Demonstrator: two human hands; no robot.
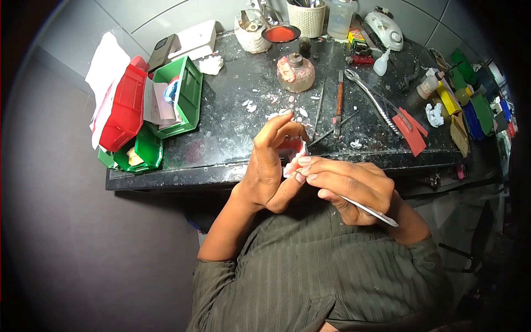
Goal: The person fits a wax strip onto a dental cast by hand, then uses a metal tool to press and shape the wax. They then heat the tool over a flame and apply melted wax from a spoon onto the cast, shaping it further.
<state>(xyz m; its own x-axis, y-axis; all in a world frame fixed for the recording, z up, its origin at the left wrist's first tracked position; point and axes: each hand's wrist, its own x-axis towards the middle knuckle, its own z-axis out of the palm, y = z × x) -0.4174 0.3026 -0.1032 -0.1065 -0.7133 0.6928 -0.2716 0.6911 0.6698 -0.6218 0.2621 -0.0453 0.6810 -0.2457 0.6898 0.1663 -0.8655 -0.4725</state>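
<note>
Right hand: the right hand (357,188) is turned inward, fingers reaching left, its grip pinching a slim pale tool (370,210) whose broad end slants out below the palm.
Left hand: the left hand (263,171) is raised, index finger bent upward, thumb across the front; its grip closes around the pink piece.
Pink piece: between the hands, over the table's front edge, the pink piece (293,154) is curved, with a whitish, uneven rim; the right fingertips meet it.
Table: the table (221,130) is dark and smooth, smeared with white dust and crumbs.
Beyond the hands: a knife (339,97) with a brown handle lies lengthwise; a rounded glass jar (297,77), smeared pink, stands farther back.
Right side: a twisted metal rod (376,105) lies diagonally near flat pink sheets (409,134) toward the front edge.
Left edge: glossy plastic bins, red (123,105) and green (189,99), tilted.
</note>
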